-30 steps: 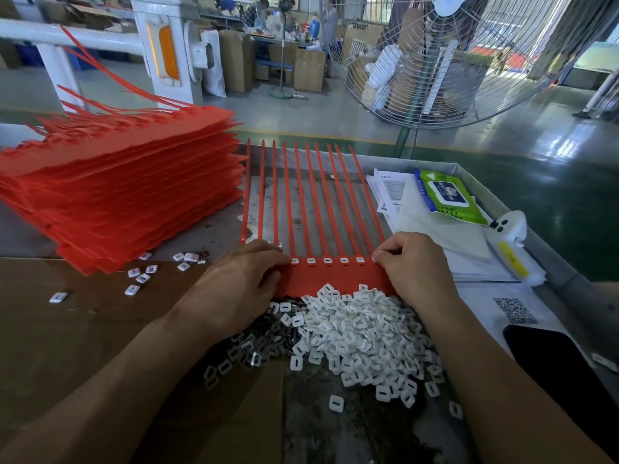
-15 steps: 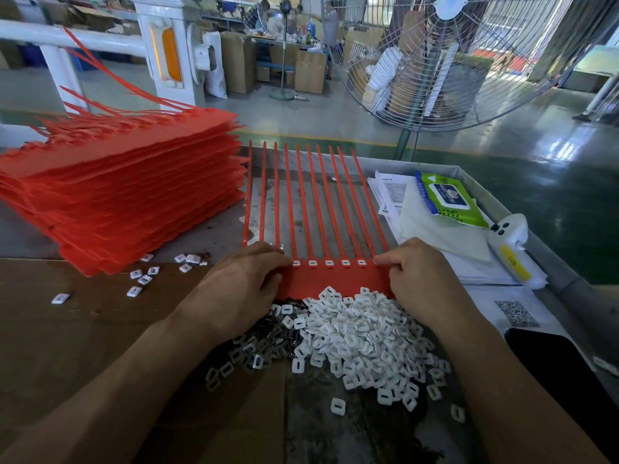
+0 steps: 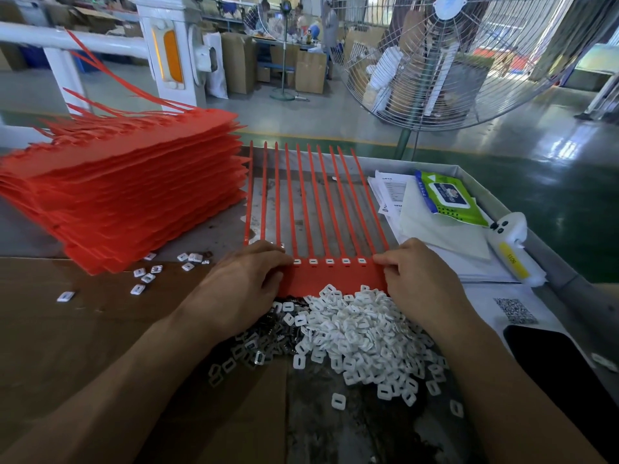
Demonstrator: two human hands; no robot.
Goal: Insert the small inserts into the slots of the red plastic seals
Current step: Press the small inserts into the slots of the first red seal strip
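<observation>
Two bare hands rest on a red strip of joined plastic seals (image 3: 335, 277) lying flat near the middle of the worktable (image 3: 214, 236), its long tails pointing toward the far edge. The left hand (image 3: 244, 283) covers the strip's left end, fingers curled down onto it; the right hand (image 3: 418, 279) pinches the right end between thumb and forefinger. Five white inserts (image 3: 329, 261) sit in slots along the strip between the hands. A heap of loose white inserts (image 3: 361, 333) lies just nearer than the strip, touching its edge. A tall stack of red seal sheets (image 3: 127, 192) stands at the left. Toward the right edge lie papers (image 3: 442, 236), a green wet-wipes pack (image 3: 447, 197) and a white handheld device (image 3: 510, 249).
</observation>
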